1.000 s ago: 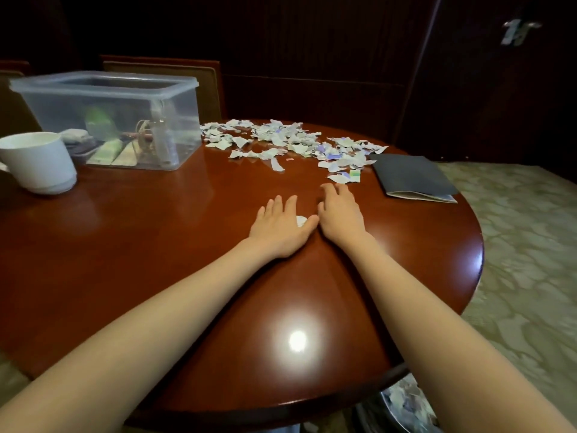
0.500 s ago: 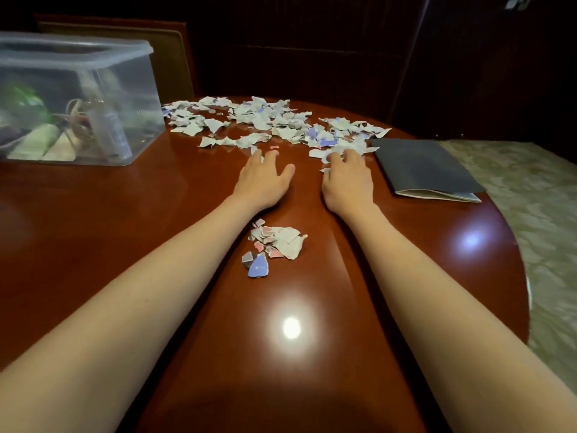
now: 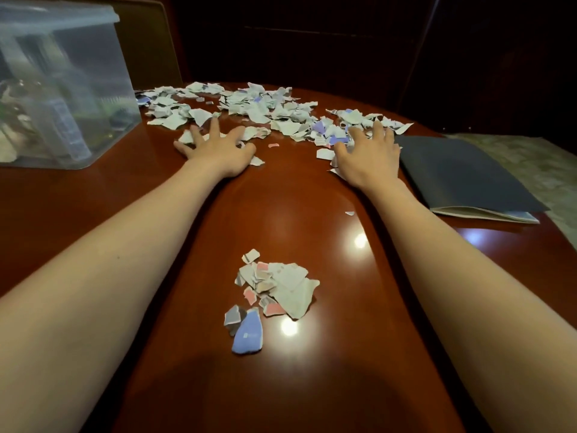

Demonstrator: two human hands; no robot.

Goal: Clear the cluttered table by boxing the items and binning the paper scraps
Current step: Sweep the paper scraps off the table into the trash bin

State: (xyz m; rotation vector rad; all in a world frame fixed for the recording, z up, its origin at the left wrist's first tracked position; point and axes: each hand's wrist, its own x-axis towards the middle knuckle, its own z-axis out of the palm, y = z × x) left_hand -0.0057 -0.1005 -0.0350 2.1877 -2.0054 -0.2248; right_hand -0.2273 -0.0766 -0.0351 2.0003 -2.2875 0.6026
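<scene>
Lying on the desk (image 3: 296,207), the left hand (image 3: 218,151) and right hand (image 3: 368,160) rest fingers apart on the nearest paper scraps (image 3: 259,110), clamping nothing.

clear box (image 3: 62,89) blocks left, folder (image 3: 462,173) right, small scrap heap (image 3: 271,292) mid-table

Dim room, background near black. Overhead light leaves bright glare spots on glossy round reddish-brown wooden table (image 3: 296,198). Soft dark shadow at near edge. Clear plastic storage box (image 3: 62,89) blurred. Wide-angle stretch toward frame edges.
</scene>
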